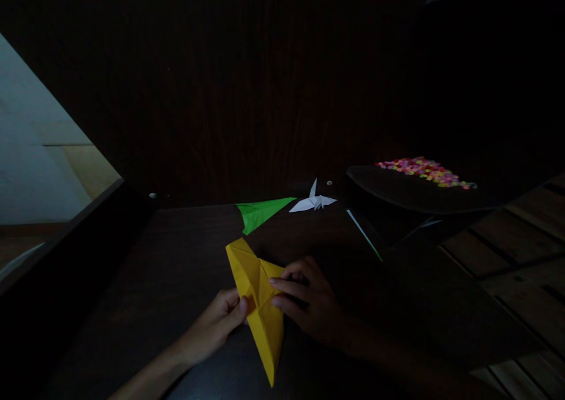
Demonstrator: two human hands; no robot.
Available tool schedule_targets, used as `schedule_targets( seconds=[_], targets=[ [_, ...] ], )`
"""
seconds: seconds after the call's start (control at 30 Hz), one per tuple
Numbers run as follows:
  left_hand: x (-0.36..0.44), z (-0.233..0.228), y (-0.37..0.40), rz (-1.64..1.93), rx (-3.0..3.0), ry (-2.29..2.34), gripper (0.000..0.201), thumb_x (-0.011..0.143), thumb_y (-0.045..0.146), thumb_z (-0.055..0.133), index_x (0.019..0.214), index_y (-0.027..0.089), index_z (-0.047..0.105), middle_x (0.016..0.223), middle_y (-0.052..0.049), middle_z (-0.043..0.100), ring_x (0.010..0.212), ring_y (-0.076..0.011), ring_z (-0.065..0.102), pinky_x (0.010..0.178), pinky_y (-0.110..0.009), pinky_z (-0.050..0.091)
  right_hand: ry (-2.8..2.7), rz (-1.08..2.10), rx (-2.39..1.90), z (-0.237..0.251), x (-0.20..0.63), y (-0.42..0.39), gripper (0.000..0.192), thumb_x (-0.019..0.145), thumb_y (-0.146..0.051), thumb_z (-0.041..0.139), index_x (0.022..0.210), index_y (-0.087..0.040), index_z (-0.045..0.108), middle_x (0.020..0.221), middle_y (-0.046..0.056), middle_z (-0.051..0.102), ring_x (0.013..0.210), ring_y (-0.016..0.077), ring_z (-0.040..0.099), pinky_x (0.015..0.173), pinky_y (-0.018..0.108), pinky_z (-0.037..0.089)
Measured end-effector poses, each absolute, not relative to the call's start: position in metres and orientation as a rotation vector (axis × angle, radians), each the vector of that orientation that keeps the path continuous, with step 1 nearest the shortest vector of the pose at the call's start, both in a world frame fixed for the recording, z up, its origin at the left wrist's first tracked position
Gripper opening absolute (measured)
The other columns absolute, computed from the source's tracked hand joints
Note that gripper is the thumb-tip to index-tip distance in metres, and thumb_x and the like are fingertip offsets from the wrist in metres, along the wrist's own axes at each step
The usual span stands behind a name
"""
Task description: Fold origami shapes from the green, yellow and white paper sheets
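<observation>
A partly folded sheet of yellow origami paper point(260, 294) is held just above the dark tabletop, its long point towards me. My left hand point(225, 317) grips its left edge, thumb on top and fingers underneath. From the right, my right hand point(309, 300) has its fingertips on the paper's right flap; the thumb side is partly hidden in shadow. Beyond the paper lie a folded green paper plane point(262, 213) and a white origami crane point(313, 201).
A thin white-and-green strip point(364, 235) lies to the right. Behind it, a dark curved shelf point(397, 191) bears a band of pink, red and yellow petal-like bits point(426, 170). A dark panel point(265, 94) rises at the back, and a raised edge point(62, 235) runs along the left.
</observation>
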State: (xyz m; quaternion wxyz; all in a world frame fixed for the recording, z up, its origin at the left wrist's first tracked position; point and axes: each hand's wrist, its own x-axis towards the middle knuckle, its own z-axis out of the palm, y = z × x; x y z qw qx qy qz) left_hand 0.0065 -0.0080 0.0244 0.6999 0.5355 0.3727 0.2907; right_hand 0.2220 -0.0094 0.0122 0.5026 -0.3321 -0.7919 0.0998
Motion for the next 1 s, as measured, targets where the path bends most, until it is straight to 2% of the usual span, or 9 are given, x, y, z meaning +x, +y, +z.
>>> schedule_targets(
  seconds=[0.13, 0.27, 0.43, 0.53, 0.7, 0.8, 0.87, 1.0],
  targets=[
    [0.011, 0.028, -0.009, 0.617, 1.166, 0.724, 0.045, 0.076, 0.05, 0.076, 0.108, 0.018, 0.072, 0.095, -0.007, 0.073, 0.087, -0.0239, 0.066, 0.083, -0.035, 0.05, -1.922, 0.237, -0.811, 0.01, 0.221, -0.01, 0.019, 0.087, -0.019, 0.068, 0.106, -0.023, 0.068, 0.094, 0.006, 0.061, 0.084, 0.0194, 0.057, 0.074, 0.036, 0.053],
    [0.013, 0.026, -0.009, 0.613, 1.129, 0.78, 0.028, 0.08, 0.038, 0.073, 0.1, 0.018, 0.074, 0.093, -0.005, 0.074, 0.083, -0.0207, 0.066, 0.083, -0.033, 0.048, -1.913, 0.264, -0.815, 0.01, 0.221, -0.009, 0.021, 0.086, -0.017, 0.069, 0.107, -0.022, 0.066, 0.095, 0.006, 0.061, 0.088, 0.0203, 0.057, 0.075, 0.035, 0.053],
    [0.009, 0.022, -0.007, 0.563, 1.046, 0.849, 0.026, 0.076, 0.036, 0.07, 0.091, 0.016, 0.074, 0.083, -0.004, 0.073, 0.078, -0.0205, 0.064, 0.072, -0.029, 0.047, -1.851, 0.369, -0.897, 0.011, 0.226, -0.006, 0.023, 0.085, -0.018, 0.068, 0.107, -0.023, 0.064, 0.097, 0.006, 0.063, 0.092, 0.0216, 0.059, 0.081, 0.038, 0.05],
    [0.007, 0.019, -0.007, 0.508, 0.996, 0.865, 0.021, 0.071, 0.032, 0.067, 0.082, 0.015, 0.073, 0.075, -0.002, 0.07, 0.071, -0.0176, 0.061, 0.065, -0.025, 0.043, -1.729, 0.595, -0.933, 0.01, 0.227, -0.005, 0.026, 0.084, -0.02, 0.069, 0.108, -0.025, 0.062, 0.099, 0.005, 0.063, 0.091, 0.0207, 0.06, 0.081, 0.037, 0.049],
    [0.006, 0.02, -0.01, 0.387, 1.064, 0.956, 0.015, 0.066, 0.027, 0.061, 0.068, 0.015, 0.071, 0.064, 0.001, 0.062, 0.061, -0.0138, 0.05, 0.059, -0.024, 0.036, -1.376, 1.256, -0.876, 0.004, 0.222, -0.005, 0.037, 0.082, -0.029, 0.072, 0.114, -0.025, 0.054, 0.095, 0.002, 0.065, 0.082, 0.0161, 0.063, 0.075, 0.031, 0.051],
    [0.006, 0.023, -0.012, 0.375, 1.153, 1.002, 0.008, 0.063, 0.022, 0.063, 0.063, 0.017, 0.069, 0.063, 0.003, 0.06, 0.063, -0.0137, 0.047, 0.061, -0.023, 0.037, -1.247, 1.44, -0.868, 0.0, 0.219, -0.006, 0.043, 0.08, -0.034, 0.074, 0.115, -0.026, 0.052, 0.09, 0.001, 0.064, 0.078, 0.0149, 0.063, 0.069, 0.028, 0.05],
    [0.006, 0.025, -0.012, 0.371, 1.185, 0.966, 0.008, 0.068, 0.024, 0.066, 0.067, 0.018, 0.071, 0.068, 0.002, 0.063, 0.066, -0.0141, 0.05, 0.064, -0.023, 0.039, -1.226, 1.467, -0.88, 0.001, 0.219, -0.006, 0.041, 0.08, -0.034, 0.074, 0.114, -0.025, 0.053, 0.082, -0.002, 0.063, 0.072, 0.0128, 0.06, 0.064, 0.025, 0.047],
    [0.009, 0.029, -0.011, 0.283, 1.197, 0.763, 0.031, 0.082, 0.045, 0.066, 0.086, 0.016, 0.075, 0.079, -0.002, 0.069, 0.067, -0.0146, 0.056, 0.066, -0.025, 0.043, -1.209, 1.485, -0.87, 0.007, 0.221, -0.005, 0.039, 0.079, -0.029, 0.075, 0.111, -0.024, 0.054, 0.069, -0.006, 0.058, 0.062, 0.0093, 0.055, 0.059, 0.021, 0.043]
  ],
)
